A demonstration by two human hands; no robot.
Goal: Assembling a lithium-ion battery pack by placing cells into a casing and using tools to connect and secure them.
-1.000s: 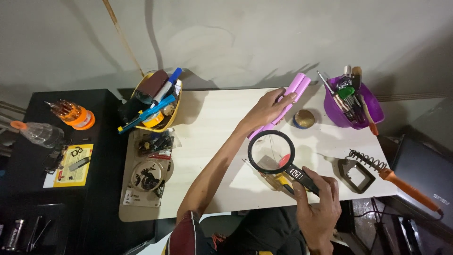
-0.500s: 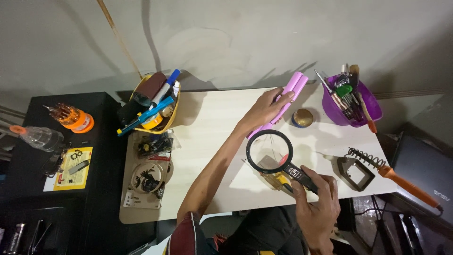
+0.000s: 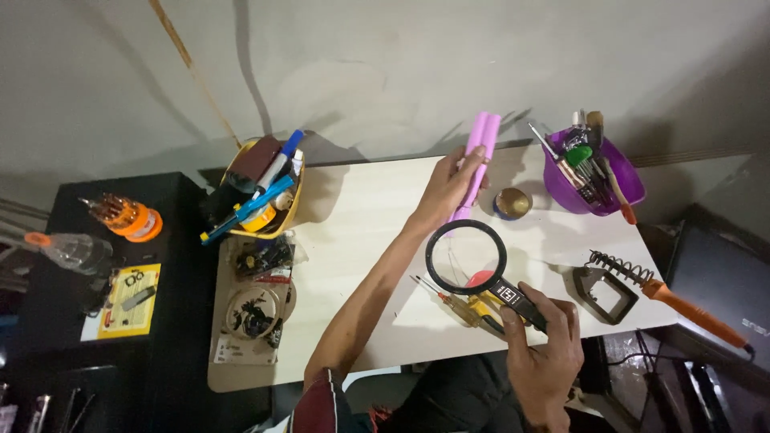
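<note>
The left hand (image 3: pixel 449 188) reaches far across the pale tabletop (image 3: pixel 361 240), its grip wrapped around a pink cylinder pack (image 3: pixel 477 156) held near the wall. The right hand (image 3: pixel 541 345) has its fingers clenched around the black handle of a magnifying glass (image 3: pixel 467 258), held just above a yellow-handled screwdriver (image 3: pixel 457 305). Beside them sit a small round tin (image 3: pixel 512 204), a purple bowl of tools (image 3: pixel 597 172) and a soldering iron on its stand (image 3: pixel 634 285).

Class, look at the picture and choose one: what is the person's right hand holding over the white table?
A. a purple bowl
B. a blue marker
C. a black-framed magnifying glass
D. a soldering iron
C: the right hand grips the black handle of the magnifying glass, its round lens held above the table, while the left hand holds pink cylinders.
</note>
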